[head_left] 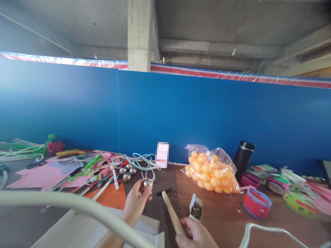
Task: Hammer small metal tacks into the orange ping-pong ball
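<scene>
Between its thumb and fingers, my left hand (137, 199) holds a silver-studded ball (148, 183), with a bit of orange showing along its top. My right hand (195, 232) is wrapped around the lower end of a wooden stick (170, 210), which slants up and to the left; its grip end is hidden in the palm. Just above the right hand stands a small open box (196, 210) of shiny metal pieces that look like thumbtacks. Several similar silver balls (126, 177) sit together beyond my left hand. A short dark object (163, 191) lies between the ball and the stick.
A clear bag of orange balls (213, 174) leans near the blue partition (181, 110), beside a black flask (243, 156). Paper, scissors (36, 163) and sticks clutter the left. A red round case (257, 202) stands right. A pale curved bar (64, 206) crosses the foreground.
</scene>
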The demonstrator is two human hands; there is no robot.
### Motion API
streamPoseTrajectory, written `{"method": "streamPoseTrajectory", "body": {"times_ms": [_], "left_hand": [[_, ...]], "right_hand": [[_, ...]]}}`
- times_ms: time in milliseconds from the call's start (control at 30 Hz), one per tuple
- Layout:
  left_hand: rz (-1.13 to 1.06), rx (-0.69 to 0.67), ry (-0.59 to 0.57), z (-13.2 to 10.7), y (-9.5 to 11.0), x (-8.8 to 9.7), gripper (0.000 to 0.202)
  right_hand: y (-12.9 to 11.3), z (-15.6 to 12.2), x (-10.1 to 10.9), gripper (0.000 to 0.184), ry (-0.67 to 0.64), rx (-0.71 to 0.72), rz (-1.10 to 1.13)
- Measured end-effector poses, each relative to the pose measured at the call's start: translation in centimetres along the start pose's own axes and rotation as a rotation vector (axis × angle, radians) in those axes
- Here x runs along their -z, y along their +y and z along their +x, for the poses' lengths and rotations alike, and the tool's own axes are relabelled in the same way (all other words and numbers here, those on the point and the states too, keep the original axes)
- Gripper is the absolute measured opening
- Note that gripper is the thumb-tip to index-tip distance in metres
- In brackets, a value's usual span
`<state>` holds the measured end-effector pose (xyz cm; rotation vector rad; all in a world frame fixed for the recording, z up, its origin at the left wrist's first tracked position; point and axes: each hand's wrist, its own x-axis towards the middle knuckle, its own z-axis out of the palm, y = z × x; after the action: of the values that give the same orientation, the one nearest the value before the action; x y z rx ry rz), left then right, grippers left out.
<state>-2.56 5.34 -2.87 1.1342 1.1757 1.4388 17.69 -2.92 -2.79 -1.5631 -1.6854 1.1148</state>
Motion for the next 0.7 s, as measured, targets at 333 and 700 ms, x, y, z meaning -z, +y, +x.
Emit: {"method": "streamPoseTrajectory", "body": {"times_ms": [333,700], "left_hand": [[0.050,0.006,-0.026,-0.6,0.9,-0.3,0.041],[0.064,0.030,-0.037,-1.2,1.2,-0.6,0.040]], "right_hand": [[0.0,-0.2,4.2,0.033,0.400,0.050,-0.418],[1.0,0.9,6.3,0.018,0.578,-0.043,-0.553]]}}
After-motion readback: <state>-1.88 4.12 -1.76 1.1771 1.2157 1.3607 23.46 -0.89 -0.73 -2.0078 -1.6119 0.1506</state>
